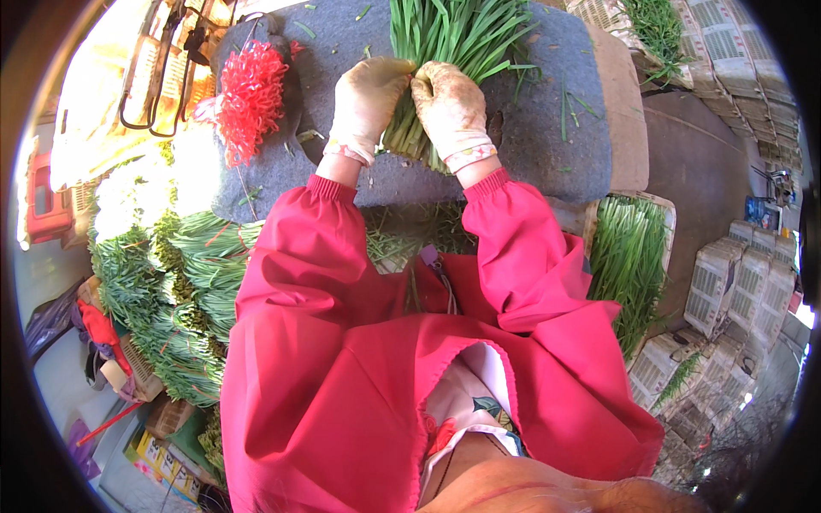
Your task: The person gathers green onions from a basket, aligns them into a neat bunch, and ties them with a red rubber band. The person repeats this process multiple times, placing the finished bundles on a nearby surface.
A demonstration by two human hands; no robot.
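A bunch of long green leafy stalks (449,38), like garlic chives, lies on a table covered with grey felt (551,154), its pale cut ends towards me. My left hand (369,96), in a pale work glove, is at the bunch's left side, fingertips curled in at its middle. My right hand (452,106), in a soiled glove, rests over the bunch from the right. Both hands' fingertips nearly meet, with a speck of red between them, perhaps a tie. To the left of my left hand hangs a cluster of red ties (250,96). The fingers' undersides are hidden.
Tied green bundles (199,288) are stacked at the left. A crate of loose green stalks (628,256) stands at the right, with stacked plastic crates (737,282) beyond. A metal-framed rack (154,70) is at the upper left. Leaf scraps lie on the felt.
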